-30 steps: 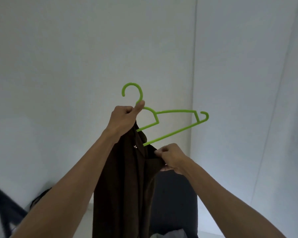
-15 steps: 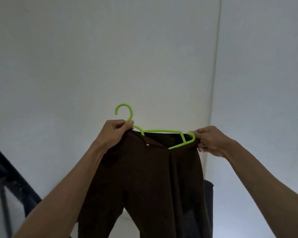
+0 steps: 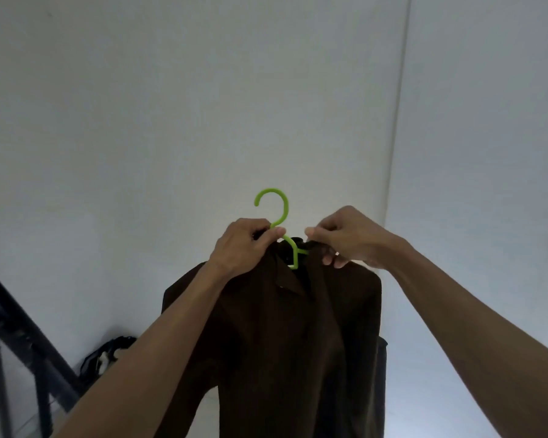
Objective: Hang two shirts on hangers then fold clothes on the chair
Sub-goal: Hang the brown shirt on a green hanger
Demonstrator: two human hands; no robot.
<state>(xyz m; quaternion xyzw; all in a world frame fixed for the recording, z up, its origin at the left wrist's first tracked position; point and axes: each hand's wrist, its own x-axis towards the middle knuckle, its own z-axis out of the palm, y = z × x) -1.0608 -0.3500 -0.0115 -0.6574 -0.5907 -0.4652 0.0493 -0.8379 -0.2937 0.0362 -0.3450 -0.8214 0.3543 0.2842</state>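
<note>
**Brown shirt held up on green hanger, both hands at the collar**

A dark brown collared shirt (image 3: pixel 285 336) hangs on a lime-green plastic hanger (image 3: pixel 277 216), raised in front of a pale wall (image 3: pixel 171 105). The left hand (image 3: pixel 244 245) has its grip clamped on the hanger's neck just below the hook, thumb and fingers curled round it. The right hand (image 3: pixel 345 238) pinches the shirt's collar fabric just beside the hanger's neck, its fingers curled tight on the cloth. The shirt's shoulders spread out to both sides and its body drops straight down between the two forearms. Low on the left a dark metal railing (image 3: pixel 16 336) slants across, with a black bag (image 3: pixel 105 355) near the wall behind it.
</note>
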